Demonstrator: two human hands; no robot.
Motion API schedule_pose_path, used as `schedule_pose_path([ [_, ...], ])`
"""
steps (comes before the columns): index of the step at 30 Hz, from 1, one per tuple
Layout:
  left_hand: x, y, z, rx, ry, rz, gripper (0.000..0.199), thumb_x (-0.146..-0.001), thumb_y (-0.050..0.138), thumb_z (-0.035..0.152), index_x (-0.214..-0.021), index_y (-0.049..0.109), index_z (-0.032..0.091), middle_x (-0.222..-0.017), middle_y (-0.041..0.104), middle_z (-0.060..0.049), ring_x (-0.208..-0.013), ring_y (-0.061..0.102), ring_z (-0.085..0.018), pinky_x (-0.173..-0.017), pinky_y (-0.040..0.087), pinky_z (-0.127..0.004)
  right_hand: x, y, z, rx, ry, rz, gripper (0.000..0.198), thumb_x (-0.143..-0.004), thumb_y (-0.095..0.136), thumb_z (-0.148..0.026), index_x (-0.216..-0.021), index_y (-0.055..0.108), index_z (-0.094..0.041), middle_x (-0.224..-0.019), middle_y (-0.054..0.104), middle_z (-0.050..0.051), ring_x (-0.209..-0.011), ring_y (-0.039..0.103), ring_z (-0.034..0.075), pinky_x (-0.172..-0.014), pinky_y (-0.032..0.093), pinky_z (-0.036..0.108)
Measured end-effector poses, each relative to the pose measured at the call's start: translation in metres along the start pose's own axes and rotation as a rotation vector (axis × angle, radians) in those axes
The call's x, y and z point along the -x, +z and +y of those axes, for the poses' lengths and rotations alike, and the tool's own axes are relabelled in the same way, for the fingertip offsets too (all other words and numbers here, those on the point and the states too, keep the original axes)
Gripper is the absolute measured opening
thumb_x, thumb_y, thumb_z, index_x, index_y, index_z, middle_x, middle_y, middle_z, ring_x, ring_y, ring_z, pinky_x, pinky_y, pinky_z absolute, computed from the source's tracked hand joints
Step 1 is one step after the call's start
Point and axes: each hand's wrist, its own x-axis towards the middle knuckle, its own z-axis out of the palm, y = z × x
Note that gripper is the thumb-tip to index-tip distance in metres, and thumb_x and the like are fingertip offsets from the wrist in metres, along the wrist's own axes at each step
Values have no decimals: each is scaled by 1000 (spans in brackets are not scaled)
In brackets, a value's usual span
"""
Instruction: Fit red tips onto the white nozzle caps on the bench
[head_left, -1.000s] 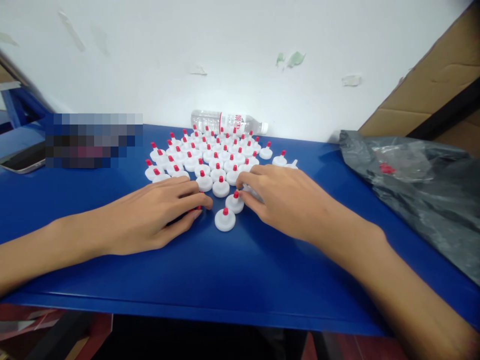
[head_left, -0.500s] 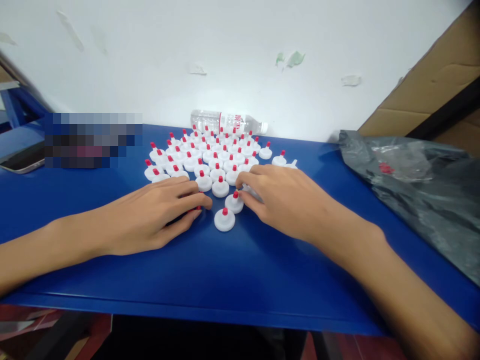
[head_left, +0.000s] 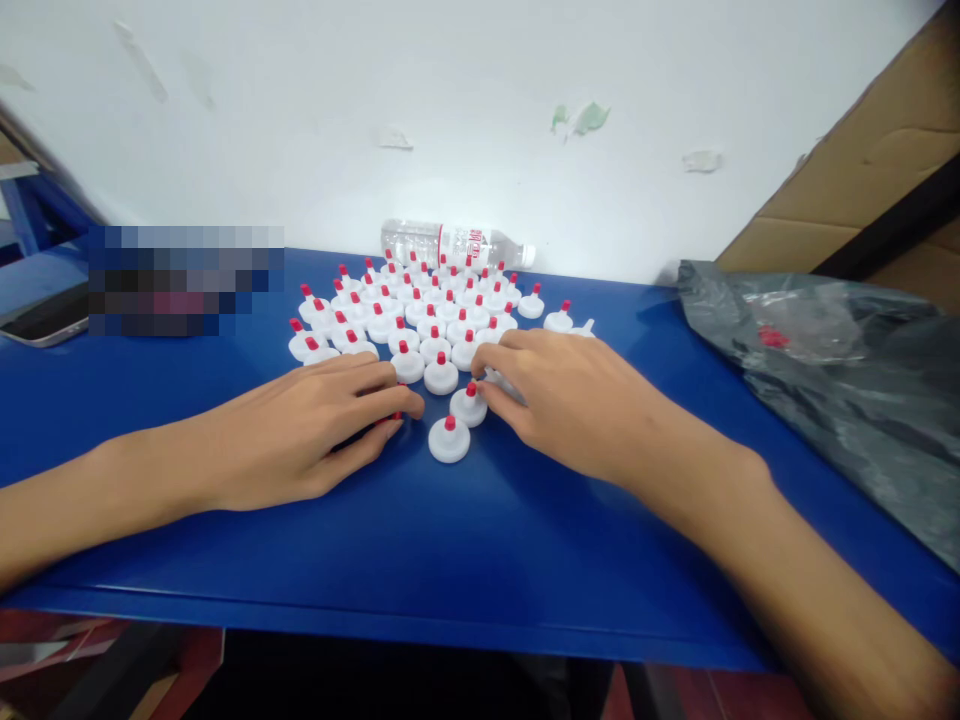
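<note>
Many white round nozzle caps (head_left: 441,376) with small red tips stand upright in a cluster on the blue table. My left hand (head_left: 300,435) rests at the cluster's near left side, palm down, thumb and index finger slightly apart. A bit of red shows in the gap between them; whether it is gripped is hidden. At the near right side lies my right hand (head_left: 574,405), fingers bent and apart over white caps that it partly covers. Its thumb is close to the red tip of one nozzle cap (head_left: 469,407). Another nozzle cap (head_left: 449,441) stands between the hands, nearest me.
Behind the cluster a clear water bottle (head_left: 459,246) lies on its side by the white wall. To the right, a grey plastic bag (head_left: 840,400) carries a clear bag (head_left: 817,325) with red pieces. A phone (head_left: 45,318) and a blurred-out patch are at the left. Cardboard (head_left: 847,170) leans at the right.
</note>
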Motion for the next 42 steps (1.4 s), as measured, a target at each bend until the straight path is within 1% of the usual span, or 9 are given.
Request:
schedule_pose_path([
  [17, 0, -1, 1, 6, -3, -1, 25, -107, 43, 23, -119, 64, 21, -101, 64, -7, -89, 61, -21, -82, 47, -34, -1, 0, 0, 1, 4, -8, 24, -104, 48, -28, -114, 68, -19, -103, 72, 6, -87, 65, 22, -61, 30, 34],
  [35, 0, -1, 0, -4, -4, -11, 24, -107, 42, 24, -121, 62, 22, -103, 65, -7, -90, 62, -21, -83, 48, -34, -1, 1, 0, 5, -4, 2, 24, -104, 48, -29, -112, 68, -19, -101, 72, 5, -87, 66, 22, -62, 31, 35],
  [42, 1, -1, 0, 5, -19, -13, 25, -106, 44, 24, -121, 64, 23, -102, 65, -6, -89, 62, -21, -81, 48, -34, -1, 1, 0, 1, -1, -2, 25, -104, 48, -30, -114, 68, -19, -102, 72, 6, -89, 66, 22, -62, 32, 35],
])
